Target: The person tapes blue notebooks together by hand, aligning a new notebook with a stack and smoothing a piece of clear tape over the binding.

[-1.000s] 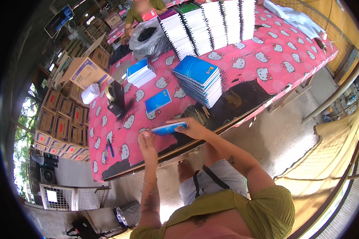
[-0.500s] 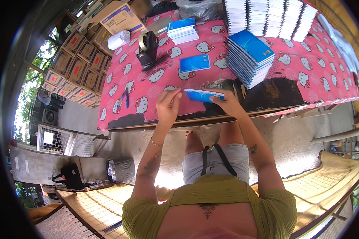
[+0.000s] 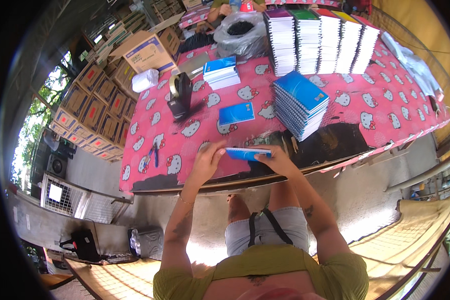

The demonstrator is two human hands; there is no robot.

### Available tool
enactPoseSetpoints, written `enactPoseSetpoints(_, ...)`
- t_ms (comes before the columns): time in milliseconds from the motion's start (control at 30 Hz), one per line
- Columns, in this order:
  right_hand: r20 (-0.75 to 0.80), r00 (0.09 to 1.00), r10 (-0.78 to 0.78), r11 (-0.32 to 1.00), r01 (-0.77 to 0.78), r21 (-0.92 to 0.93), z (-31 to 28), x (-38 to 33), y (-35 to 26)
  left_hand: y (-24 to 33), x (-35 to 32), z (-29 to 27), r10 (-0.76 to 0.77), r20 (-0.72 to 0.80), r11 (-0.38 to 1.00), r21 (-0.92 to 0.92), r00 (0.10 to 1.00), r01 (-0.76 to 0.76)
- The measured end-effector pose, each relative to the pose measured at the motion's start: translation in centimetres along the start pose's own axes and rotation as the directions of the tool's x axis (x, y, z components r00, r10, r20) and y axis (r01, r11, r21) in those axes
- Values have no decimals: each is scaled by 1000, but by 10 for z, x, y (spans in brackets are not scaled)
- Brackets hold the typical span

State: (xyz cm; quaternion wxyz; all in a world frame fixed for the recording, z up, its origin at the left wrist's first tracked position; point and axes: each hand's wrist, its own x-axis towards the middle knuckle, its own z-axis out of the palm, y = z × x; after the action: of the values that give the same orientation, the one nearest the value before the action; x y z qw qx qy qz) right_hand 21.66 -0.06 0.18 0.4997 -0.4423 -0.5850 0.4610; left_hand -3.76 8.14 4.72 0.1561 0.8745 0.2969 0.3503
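My right hand (image 3: 279, 162) grips a small blue notebook (image 3: 247, 154) at its right end, thumb on the near side. The notebook is tilted above the near edge of the table, with its bound side upward. Just off its left end is my left hand (image 3: 209, 161), the fingers bent together; anything between them is too small to make out. Another blue notebook (image 3: 236, 113) lies flat farther in. To the right rises a tall stack of blue spiral notebooks (image 3: 302, 102).
Pink patterned cloth (image 3: 195, 145) covers the table, torn to black at the front. A tape dispenser (image 3: 180, 95), pliers (image 3: 156, 156) and a short notebook stack (image 3: 221, 74) stand or lie around. Tall notebook stacks (image 3: 330, 47) and a bag of black coils (image 3: 241, 32) are behind; a person sits beyond.
The view has tipped up, showing more of the far side and a person there. My right hand still holds the notebook; my left hand stays by its left end.
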Motion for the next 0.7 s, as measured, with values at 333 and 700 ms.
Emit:
enactPoseSetpoints(333,12,999,-49,998,49,-38,-5,0,1,14,24,-16,-21,256,993,-103,966,49)
enactPoseSetpoints(700,-90,996,6,988,8,155,12,-18,-19,53,22,0,75,68,821,562,995,-100)
